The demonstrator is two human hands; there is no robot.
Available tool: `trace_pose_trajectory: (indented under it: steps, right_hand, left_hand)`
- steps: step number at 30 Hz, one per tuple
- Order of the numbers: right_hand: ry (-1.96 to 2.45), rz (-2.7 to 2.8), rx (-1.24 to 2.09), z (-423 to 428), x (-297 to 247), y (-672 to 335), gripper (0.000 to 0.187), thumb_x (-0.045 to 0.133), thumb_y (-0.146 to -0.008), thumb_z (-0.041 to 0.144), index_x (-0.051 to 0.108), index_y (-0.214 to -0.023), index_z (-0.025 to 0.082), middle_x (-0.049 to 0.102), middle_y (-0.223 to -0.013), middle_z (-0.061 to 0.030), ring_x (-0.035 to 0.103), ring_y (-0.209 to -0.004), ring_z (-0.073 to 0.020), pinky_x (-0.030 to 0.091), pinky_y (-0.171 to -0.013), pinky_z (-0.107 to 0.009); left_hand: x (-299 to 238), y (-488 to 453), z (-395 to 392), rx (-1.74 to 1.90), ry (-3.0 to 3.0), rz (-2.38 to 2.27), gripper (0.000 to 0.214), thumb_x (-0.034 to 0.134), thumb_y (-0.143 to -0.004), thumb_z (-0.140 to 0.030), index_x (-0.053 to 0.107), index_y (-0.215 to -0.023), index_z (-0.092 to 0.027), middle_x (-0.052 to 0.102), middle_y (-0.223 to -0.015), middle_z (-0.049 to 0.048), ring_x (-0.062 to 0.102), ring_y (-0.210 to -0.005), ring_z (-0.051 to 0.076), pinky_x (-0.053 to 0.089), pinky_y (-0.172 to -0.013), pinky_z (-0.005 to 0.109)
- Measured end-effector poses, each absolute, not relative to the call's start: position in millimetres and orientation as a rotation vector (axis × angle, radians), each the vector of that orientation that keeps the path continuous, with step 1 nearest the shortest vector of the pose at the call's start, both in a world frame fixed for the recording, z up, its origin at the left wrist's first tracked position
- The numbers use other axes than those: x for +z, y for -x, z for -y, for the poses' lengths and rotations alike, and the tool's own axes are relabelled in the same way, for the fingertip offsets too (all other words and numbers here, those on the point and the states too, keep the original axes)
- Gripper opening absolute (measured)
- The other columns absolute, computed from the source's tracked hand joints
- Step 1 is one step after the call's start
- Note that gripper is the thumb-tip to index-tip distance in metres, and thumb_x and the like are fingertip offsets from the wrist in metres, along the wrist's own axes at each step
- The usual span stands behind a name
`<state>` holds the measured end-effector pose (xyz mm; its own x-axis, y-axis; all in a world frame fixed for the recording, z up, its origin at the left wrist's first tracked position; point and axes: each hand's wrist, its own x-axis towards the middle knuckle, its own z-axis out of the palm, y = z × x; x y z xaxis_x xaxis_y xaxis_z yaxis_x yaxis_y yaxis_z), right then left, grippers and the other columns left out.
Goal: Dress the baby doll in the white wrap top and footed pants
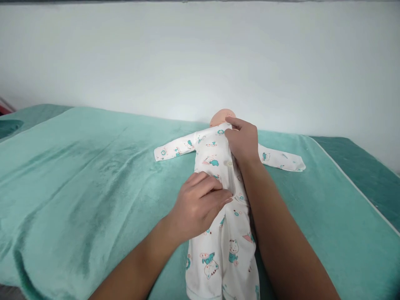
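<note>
A doll lies on its back with its bare head (219, 118) at the far end, its face hidden from me. It wears a white baby top (208, 148) with teal and pink animal prints, sleeves spread to both sides. Matching baby pants (204, 271) cover the legs, which point toward me. My left hand (200, 204) is closed in a pinch on the lower front edge of the top, near the waist. Up by the collar, my right hand (243, 139) pinches the same front edge. Between the hands a pale fastener (229, 163) shows on the opening.
A soft teal blanket (78, 187) with wrinkles on the left lies under the doll. Its darker border (362, 166) runs down the right side. Behind the far edge rises a plain white wall (187, 58).
</note>
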<state>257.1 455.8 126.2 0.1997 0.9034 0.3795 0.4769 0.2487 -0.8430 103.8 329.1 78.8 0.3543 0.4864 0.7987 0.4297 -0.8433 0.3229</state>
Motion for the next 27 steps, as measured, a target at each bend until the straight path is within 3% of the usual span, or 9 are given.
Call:
trace_pose_trajectory:
  steps: [7, 12, 17, 22, 27]
  right_hand:
    - [1.366, 1.502, 0.351, -453.7, 123.9, -256.1, 0.051, 0.044, -0.074, 0.01, 0.071, -0.117, 0.019, 0.07, -0.126, -0.0095, 0.062, -0.121, -0.0284, 0.05, -0.103, -0.05]
    - [1.32, 1.506, 0.38, -453.5, 123.6, -253.0, 0.041, 0.042, -0.075, 0.01, 0.074, -0.096, 0.022, 0.074, -0.11, -0.0058, 0.066, -0.105, -0.026, 0.053, -0.089, -0.042]
    - [1.31, 1.457, 0.461, -452.5, 125.0, -252.3, 0.037, 0.041, -0.073, 0.011, 0.073, -0.089, 0.021, 0.074, -0.099, -0.0048, 0.065, -0.088, -0.0223, 0.05, -0.077, -0.038]
    - [1.293, 1.424, 0.45, -452.9, 125.5, -252.8, 0.035, 0.041, -0.071, 0.009, 0.071, -0.085, 0.021, 0.073, -0.105, -0.0051, 0.065, -0.098, -0.023, 0.049, -0.085, -0.039]
    - [1.238, 1.388, 0.466, -453.6, 124.8, -252.4, 0.033, 0.042, -0.068, 0.008, 0.07, -0.08, 0.021, 0.074, -0.098, -0.0032, 0.064, -0.103, -0.0227, 0.047, -0.095, -0.041]
  left_hand:
    - [79.9, -102.2, -329.1, 1.504, -2.553, -0.778, 0.01, 0.058, -0.096, -0.012, 0.065, -0.096, -0.019, 0.066, -0.085, 0.0037, 0.062, -0.078, 0.015, 0.051, -0.068, 0.031]
    - [84.2, -103.9, -327.5, 1.611, -2.555, -0.778, 0.012, 0.057, -0.095, -0.008, 0.064, -0.096, -0.017, 0.065, -0.081, 0.0035, 0.06, -0.073, 0.014, 0.049, -0.063, 0.028]
    - [83.1, -101.3, -328.5, 1.558, -2.567, -0.805, 0.007, 0.06, -0.096, -0.017, 0.066, -0.092, -0.019, 0.068, -0.081, 0.0031, 0.061, -0.073, 0.015, 0.05, -0.066, 0.031]
    - [82.3, -93.2, -332.2, 1.581, -2.454, -1.004, 0.015, 0.057, -0.096, -0.017, 0.063, -0.083, -0.017, 0.067, -0.076, 0.0046, 0.058, -0.072, 0.015, 0.046, -0.065, 0.032]
    - [82.3, -93.6, -331.9, 1.479, -2.452, -0.917, 0.029, 0.055, -0.097, -0.017, 0.054, -0.069, -0.019, 0.055, -0.06, -0.0008, 0.046, -0.057, 0.012, 0.039, -0.058, 0.03]
